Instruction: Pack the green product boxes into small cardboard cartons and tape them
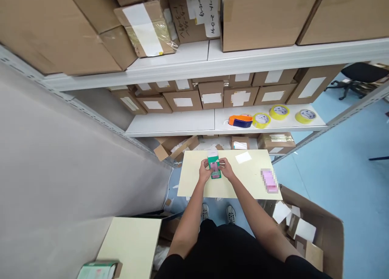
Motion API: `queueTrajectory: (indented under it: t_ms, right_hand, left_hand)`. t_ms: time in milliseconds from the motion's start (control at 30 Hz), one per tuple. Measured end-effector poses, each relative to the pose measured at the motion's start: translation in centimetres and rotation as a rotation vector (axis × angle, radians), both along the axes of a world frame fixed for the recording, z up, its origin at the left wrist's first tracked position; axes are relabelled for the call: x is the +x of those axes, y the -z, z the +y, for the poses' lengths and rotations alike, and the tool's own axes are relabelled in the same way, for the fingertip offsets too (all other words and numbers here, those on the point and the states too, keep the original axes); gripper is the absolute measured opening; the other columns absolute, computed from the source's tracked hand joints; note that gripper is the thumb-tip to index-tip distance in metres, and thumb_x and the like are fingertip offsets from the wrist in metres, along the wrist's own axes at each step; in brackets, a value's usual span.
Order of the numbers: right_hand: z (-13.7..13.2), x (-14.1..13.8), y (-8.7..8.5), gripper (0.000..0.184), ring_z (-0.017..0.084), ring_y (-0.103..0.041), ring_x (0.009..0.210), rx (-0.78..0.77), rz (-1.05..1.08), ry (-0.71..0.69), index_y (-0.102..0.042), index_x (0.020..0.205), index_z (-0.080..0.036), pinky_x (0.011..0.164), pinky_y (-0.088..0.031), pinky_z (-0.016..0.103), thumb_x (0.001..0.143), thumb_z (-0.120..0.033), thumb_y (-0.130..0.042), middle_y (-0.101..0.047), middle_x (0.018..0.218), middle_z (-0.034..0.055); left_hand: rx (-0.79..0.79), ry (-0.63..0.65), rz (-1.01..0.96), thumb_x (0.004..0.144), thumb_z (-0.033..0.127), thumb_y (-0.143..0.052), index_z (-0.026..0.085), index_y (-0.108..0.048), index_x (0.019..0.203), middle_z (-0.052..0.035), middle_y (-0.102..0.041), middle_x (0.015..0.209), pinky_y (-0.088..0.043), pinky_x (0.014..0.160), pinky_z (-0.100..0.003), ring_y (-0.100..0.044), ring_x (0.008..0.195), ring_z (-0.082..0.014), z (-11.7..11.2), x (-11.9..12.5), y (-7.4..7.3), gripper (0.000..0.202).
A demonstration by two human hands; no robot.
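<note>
A small green-and-pink package (214, 166) with a whitish flap at its far end is at the middle of the cream table (194, 184). My left hand (204, 172) grips its left edge, the thumb lying over the front. On the opposite edge, the fingers of my right hand (225, 169) pinch the package near its upper right corner. Exactly what the right fingertips hold there is too small to make out. A white paper slip (243, 157) lies to the right of my hands. Farther right, near the table's edge, is a pink item (269, 180), blurred by pixelation.
Above the table, a shelf (173, 123) bears labelled cartons, yellow tape rolls (278, 112) and an orange-and-blue tape dispenser (240, 121). A large open carton (330, 226) with smaller boxes stands at right. A second table (130, 242) sits lower left, beside the wall.
</note>
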State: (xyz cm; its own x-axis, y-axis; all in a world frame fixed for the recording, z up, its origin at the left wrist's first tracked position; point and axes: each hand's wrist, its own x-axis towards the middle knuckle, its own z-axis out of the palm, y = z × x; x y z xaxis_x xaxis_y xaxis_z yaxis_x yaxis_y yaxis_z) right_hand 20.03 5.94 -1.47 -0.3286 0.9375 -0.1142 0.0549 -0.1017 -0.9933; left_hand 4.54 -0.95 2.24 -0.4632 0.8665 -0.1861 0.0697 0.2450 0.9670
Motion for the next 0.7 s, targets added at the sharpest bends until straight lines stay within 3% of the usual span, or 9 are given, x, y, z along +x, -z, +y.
queueTrajectory:
  t_ms: [167,333,433,533,700]
  right_hand:
    - [-1.5,-0.3,3.8,0.034,0.025,-0.072,0.105,-0.052,0.022,0.018,-0.050,0.096,-0.026,0.089,-0.059,0.041,0.066,-0.029,-0.067,-0.069,0.111,0.0040]
    - [-3.8,-0.7,6.7,0.029,0.028,-0.073,0.108,-0.113,-0.236,0.058,-0.049,0.087,-0.027,0.097,-0.057,0.048,0.067,-0.033,-0.069,-0.074,0.101,0.0025]
    - [-4.6,-1.3,7.3,0.027,0.030,-0.073,0.111,-0.128,-0.335,0.117,-0.054,0.094,-0.027,0.099,-0.057,0.050,0.071,-0.033,-0.066,-0.075,0.104,0.0043]
    - [-4.6,-2.2,6.9,0.041,0.026,-0.073,0.114,-0.105,-0.338,0.155,-0.058,0.114,-0.027,0.099,-0.059,0.047,0.073,-0.029,-0.062,-0.075,0.117,0.0066]
    - [-4.4,-2.8,5.0,0.050,0.024,-0.072,0.117,0.004,-0.350,0.166,-0.063,0.127,-0.024,0.108,-0.056,0.044,0.077,-0.022,-0.055,-0.073,0.131,0.0091]
  left_hand:
    - [-0.044,0.121,-0.060,0.062,0.007,-0.082,0.024,-0.048,0.150,-0.0109,-0.066,0.128,-0.058,0.098,-0.040,-0.070,0.114,-0.0252,0.1,-1.0,2.7,0.095]
    - [-0.195,0.379,0.045,0.064,0.008,-0.082,0.024,-0.048,0.153,-0.0145,-0.059,0.143,-0.055,0.105,-0.043,-0.065,0.125,-0.0301,-0.2,-2.9,4.6,0.097]
    - [-0.182,0.510,0.241,0.071,0.011,-0.081,0.025,-0.040,0.160,-0.0150,-0.048,0.158,-0.046,0.117,-0.045,-0.054,0.142,-0.0321,0.5,-4.3,4.2,0.099]
    - [-0.116,0.642,0.479,0.079,0.009,-0.079,0.024,-0.050,0.154,-0.0131,-0.042,0.165,-0.039,0.124,-0.043,-0.045,0.150,-0.0329,2.0,-5.5,2.7,0.082]
    - [-0.177,0.803,0.706,0.083,0.011,-0.075,0.025,-0.059,0.148,-0.0091,-0.056,0.154,-0.047,0.114,-0.037,-0.060,0.135,-0.0281,4.3,-6.8,0.6,0.068]
